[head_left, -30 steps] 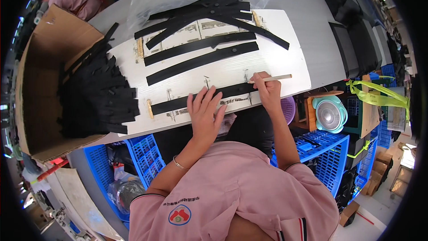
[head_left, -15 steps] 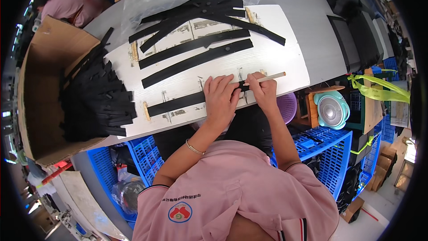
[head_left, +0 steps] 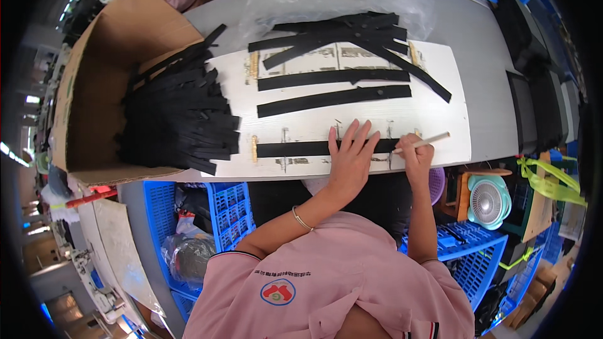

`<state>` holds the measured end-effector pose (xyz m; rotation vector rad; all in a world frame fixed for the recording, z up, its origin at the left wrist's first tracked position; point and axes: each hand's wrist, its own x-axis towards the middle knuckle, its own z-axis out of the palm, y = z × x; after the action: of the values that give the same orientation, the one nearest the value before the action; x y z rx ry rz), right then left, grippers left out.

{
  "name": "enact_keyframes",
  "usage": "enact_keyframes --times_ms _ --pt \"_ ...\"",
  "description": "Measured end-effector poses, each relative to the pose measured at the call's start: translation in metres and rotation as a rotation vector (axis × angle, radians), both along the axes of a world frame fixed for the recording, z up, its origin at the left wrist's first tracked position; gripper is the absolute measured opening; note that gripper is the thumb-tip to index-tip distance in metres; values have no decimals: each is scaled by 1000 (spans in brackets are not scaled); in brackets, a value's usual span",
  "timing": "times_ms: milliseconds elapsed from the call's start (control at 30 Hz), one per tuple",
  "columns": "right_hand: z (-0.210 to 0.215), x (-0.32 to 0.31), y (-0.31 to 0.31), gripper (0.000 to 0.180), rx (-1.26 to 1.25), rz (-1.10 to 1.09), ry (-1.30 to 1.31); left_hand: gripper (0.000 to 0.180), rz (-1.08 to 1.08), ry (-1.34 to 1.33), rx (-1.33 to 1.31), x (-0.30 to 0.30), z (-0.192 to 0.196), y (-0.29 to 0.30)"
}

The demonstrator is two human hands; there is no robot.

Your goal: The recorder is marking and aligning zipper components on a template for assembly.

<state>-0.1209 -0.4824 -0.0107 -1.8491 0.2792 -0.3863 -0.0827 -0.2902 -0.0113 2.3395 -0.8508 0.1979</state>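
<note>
Carton (head_left: 88, 119), well to the left of the left fingers: lies open toward the bench (head_left: 493, 113), likely so its heap of black strips (head_left: 182, 113) can be reached.

Tan tape (head_left: 254, 149), left of the left fingers: meets one end of the black strip in work (head_left: 292, 149), perhaps as a stop.

The left hand (head_left: 350, 166): fingers fanned, laid across that strip, apparently pinning it flat on the white board (head_left: 440, 110).

Two separate strips, nearer one (head_left: 333, 100) and farther one (head_left: 333, 80): straight, beyond the left fingertips. Crossed pile (head_left: 339, 32): farther out again.

The right hand (head_left: 416, 157): fingers pinched around a pale pen (head_left: 433, 139), its tip at the strip, seemingly steadied low for control.

Edges: the heap closes off the far left. The board's near edge runs just under both hands, close to the bench's own edge. Between left fingertips and nearer strip, a band of bare board. Right of the pen, bare board, then open bench.
</note>
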Motion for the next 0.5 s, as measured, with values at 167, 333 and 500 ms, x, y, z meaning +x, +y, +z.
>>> enact_keyframes --times_ms 167,333,500 --pt "1 -2 3 30 77 -80 -32 55 -7 76 91 17 -6 13" --pt "-4 3 8 29 107 -134 -61 46 26 -35 12 96 -13 -6" --pt "-4 7 9 28 144 -148 -19 44 10 107 -152 115 -3 16"
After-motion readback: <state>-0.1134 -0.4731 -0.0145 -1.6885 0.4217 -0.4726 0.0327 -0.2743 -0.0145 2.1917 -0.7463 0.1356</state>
